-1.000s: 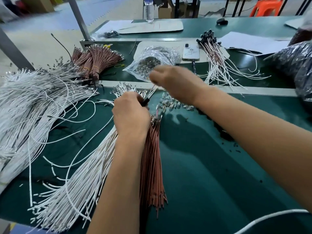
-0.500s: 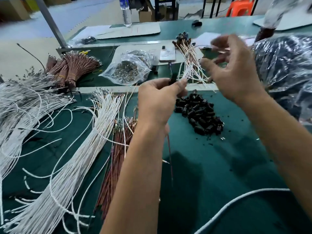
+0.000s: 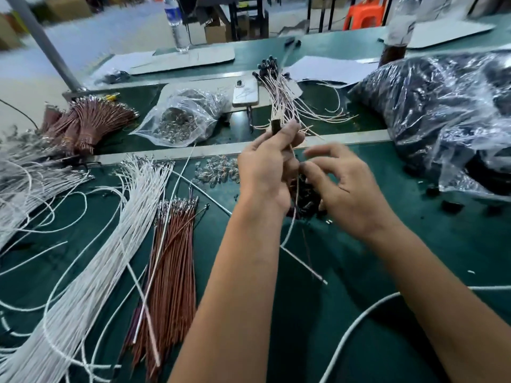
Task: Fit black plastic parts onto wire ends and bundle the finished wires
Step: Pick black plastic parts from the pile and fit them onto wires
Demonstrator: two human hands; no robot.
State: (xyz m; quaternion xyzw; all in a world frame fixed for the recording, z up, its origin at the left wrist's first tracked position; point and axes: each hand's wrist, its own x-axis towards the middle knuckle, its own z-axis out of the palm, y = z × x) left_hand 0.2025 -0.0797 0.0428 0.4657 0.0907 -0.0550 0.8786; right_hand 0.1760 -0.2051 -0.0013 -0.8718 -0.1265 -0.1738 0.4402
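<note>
White wires [image 3: 91, 252] fan across the green table [image 3: 359, 313] well to the left of the left hand [image 3: 269, 172], and a flat bunch of brown wires [image 3: 171, 266] lies between them and that hand's forearm. Beyond the brown bunch, a clear bag of metal terminals [image 3: 177, 120] rests past the table's pale strip, with a tied brown bundle [image 3: 88, 123] further left of it. The left hand is clenched around a black plastic part [image 3: 275, 127], held upright at its fingertips, with a thin wire hanging below the fist. Just right of it, the right hand [image 3: 345, 189] hovers with fingers loosely curled, grasping nothing visible, over a pile of black parts [image 3: 305, 200] on the table. Finished wires [image 3: 279, 87] lie beyond the left hand, beside a phone [image 3: 245, 91]. Far right sits a large plastic bag [image 3: 442, 111].
</note>
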